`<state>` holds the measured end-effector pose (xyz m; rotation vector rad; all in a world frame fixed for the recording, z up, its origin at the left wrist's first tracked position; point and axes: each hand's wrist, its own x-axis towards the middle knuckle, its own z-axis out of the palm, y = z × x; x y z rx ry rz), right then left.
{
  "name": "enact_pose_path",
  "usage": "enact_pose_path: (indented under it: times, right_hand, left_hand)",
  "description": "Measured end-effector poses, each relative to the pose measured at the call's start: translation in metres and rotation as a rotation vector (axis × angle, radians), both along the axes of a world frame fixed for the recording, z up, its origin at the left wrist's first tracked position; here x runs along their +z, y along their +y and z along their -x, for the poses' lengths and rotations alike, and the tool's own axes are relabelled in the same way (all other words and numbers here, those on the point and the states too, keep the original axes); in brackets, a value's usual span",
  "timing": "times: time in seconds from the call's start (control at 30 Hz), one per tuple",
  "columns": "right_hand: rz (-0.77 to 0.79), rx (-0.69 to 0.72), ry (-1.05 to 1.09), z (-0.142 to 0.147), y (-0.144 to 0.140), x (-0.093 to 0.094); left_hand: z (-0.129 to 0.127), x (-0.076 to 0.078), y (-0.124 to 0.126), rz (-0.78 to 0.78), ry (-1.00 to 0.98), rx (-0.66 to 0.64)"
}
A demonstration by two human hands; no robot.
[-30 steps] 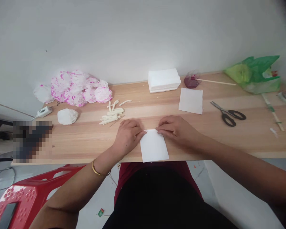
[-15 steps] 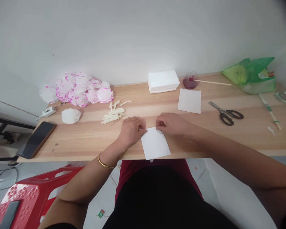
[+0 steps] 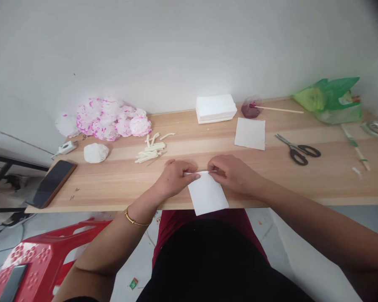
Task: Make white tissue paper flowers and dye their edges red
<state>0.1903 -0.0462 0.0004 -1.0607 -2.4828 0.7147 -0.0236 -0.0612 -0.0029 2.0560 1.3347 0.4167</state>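
A white paper sheet (image 3: 208, 195) lies at the near edge of the wooden table (image 3: 113, 180), its lower end hanging slightly over the edge. My left hand (image 3: 175, 178) pinches the sheet's far left corner. My right hand (image 3: 233, 173) pinches the far right corner. Both hands rest on the tabletop, fingertips close together along the sheet's top edge, where a narrow fold seems raised.
Farther back sit a stack of white paper (image 3: 216, 108), a single sheet (image 3: 250, 133), scissors (image 3: 297, 148), a dye cup with a stick (image 3: 251, 108), cream sticks (image 3: 151, 151), pink-white paper flowers (image 3: 113, 121), a white ball (image 3: 95, 152), a phone (image 3: 53, 183), a green bag (image 3: 330, 100). A red stool (image 3: 34, 260) stands lower left.
The hands have drawn slightly closer together along the sheet's top edge, and the sheet has tilted and slid a little toward the table edge. The view shifted slightly.
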Motion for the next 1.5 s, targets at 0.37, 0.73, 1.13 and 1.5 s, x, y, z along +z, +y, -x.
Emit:
enact_pose_path:
  times: [0.37,0.73,1.13,1.5]
  right_hand:
    - [0.216,-0.078,0.120,-0.005,0.000,-0.002]
    - [0.437,-0.205,0.270,-0.010,-0.002,-0.001]
    - [0.510,-0.235,0.320,-0.015,0.001,-0.002]
    - [0.087,-0.190,0.301,-0.008,0.040,0.028]
  left_hand:
    - [-0.007,0.002,-0.009,-0.009,-0.109,0.136]
    - [-0.007,0.004,-0.020,-0.049,-0.350,0.272]
    - [-0.003,-0.001,-0.015,0.056,-0.474,0.336]
    - [0.000,0.028,0.030,-0.430,-0.219,0.236]
